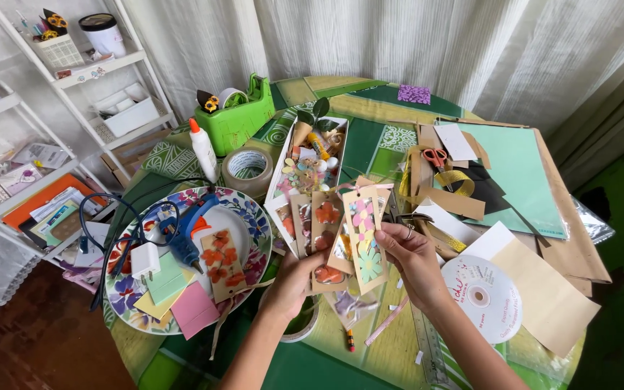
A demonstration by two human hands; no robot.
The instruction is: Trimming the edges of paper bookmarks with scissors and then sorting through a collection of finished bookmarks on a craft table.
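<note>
Both hands hold a fan of brown paper bookmarks (330, 231) decorated with pressed flowers, above the round table. My left hand (292, 282) grips the lower ends of the fan from below. My right hand (407, 254) pinches the front bookmark (365, 238), which carries pink, yellow and green paper flowers. Another flower-covered bookmark (222, 265) lies on the flowered plate (254, 217) to the left.
A blue glue gun (185, 235) with its cord and sticky notes rest on the plate. A glue bottle (203, 149), tape roll (248, 166), green tape dispenser (236, 119), disc (483, 296), ruler (427, 347), scissors (436, 157) and paper sheets crowd the table. White shelves (74, 79) stand at left.
</note>
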